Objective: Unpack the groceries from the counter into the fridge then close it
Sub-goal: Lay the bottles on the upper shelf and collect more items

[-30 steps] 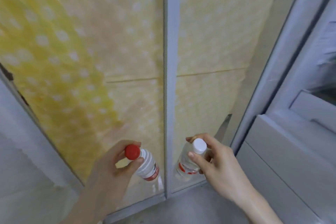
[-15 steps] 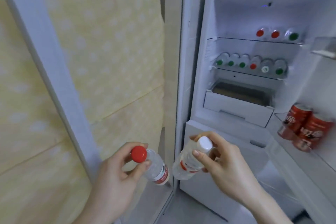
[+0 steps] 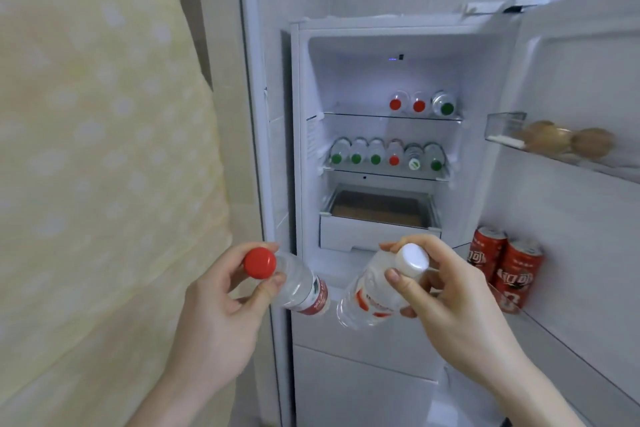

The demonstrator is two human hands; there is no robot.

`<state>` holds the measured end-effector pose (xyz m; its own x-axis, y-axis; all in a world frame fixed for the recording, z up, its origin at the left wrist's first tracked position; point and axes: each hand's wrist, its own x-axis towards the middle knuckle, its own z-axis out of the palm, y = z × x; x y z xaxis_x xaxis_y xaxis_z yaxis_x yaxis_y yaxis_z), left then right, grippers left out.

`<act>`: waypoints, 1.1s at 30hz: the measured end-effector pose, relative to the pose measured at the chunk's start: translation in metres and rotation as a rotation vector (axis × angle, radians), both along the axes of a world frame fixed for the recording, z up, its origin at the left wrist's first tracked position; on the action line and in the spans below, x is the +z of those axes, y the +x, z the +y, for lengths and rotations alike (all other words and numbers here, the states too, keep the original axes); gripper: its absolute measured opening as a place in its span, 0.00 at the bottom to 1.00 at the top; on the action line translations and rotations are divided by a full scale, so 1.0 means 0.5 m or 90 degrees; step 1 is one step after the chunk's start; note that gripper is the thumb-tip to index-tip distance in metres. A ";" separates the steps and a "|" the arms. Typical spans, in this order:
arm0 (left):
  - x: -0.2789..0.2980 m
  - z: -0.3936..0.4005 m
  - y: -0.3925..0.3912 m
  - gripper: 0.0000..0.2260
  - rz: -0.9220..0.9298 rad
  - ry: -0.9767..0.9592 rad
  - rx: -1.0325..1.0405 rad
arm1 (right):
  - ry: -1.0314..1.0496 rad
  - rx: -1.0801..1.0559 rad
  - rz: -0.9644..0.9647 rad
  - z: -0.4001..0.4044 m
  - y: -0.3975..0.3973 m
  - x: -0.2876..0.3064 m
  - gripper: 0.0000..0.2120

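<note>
Currently your left hand grips a clear bottle with a red cap, thumb and fingers curled round its neck, the bottle tilted away from you. Your right hand grips a second clear bottle with a white cap the same way, fingers pinched around the neck just below the cap. Both bottles are held close together, not touching, in front of the open fridge, below its white drawer. Inside, the upper shelf carries three bottles lying with caps toward you; the shelf below carries six. On the open door at your right, red cans stand in a lower rack and brownish round items, too blurred to identify, sit in an upper tray. A yellow dotted panel fills the left side
</note>
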<state>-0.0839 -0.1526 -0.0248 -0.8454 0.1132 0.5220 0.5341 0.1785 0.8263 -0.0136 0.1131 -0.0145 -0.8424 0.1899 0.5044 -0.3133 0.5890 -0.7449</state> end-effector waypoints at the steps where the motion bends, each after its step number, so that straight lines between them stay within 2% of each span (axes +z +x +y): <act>1: 0.008 0.015 -0.021 0.13 0.011 0.004 -0.001 | -0.002 -0.007 0.011 0.012 -0.016 0.006 0.11; 16: 0.149 0.255 -0.338 0.11 0.195 0.064 0.003 | -0.106 -0.070 0.167 0.197 -0.325 0.077 0.11; 26: 0.227 0.360 -0.499 0.12 0.297 0.121 -0.026 | -0.119 -0.103 0.204 0.243 -0.429 0.097 0.13; 33: 0.257 0.431 -0.627 0.13 0.361 0.154 -0.018 | -0.074 -0.152 0.235 0.256 -0.480 0.135 0.13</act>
